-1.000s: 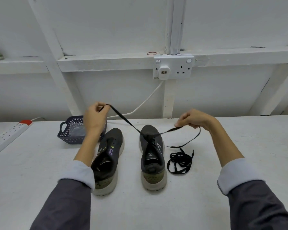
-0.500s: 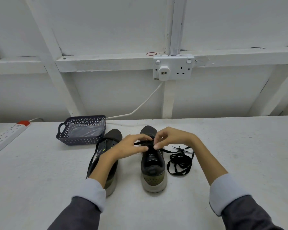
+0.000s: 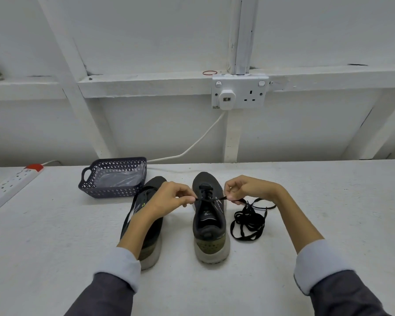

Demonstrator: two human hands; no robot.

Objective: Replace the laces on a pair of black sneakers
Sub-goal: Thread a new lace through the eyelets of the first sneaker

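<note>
Two black sneakers stand side by side on the white table, heels toward me. The right sneaker [image 3: 209, 222] has a black lace [image 3: 211, 198] threaded through its front eyelets. My left hand [image 3: 169, 199] pinches one end of that lace at the shoe's left side. My right hand [image 3: 246, 189] pinches the other end at its right side, so the lace runs taut across the tongue. The left sneaker [image 3: 149, 242] lies partly hidden under my left forearm. A loose tangle of black lace [image 3: 249, 222] lies just right of the right sneaker.
A dark perforated plastic basket [image 3: 113, 179] with a clear bag inside sits behind the left sneaker. A white power strip [image 3: 12, 183] lies at the far left edge. A wall socket [image 3: 238, 93] with a plug and white cable is on the wall behind.
Both hands came down from holding the lace ends raised and wide apart to the right sneaker's eyelets, and now pull the lace taut across it.
</note>
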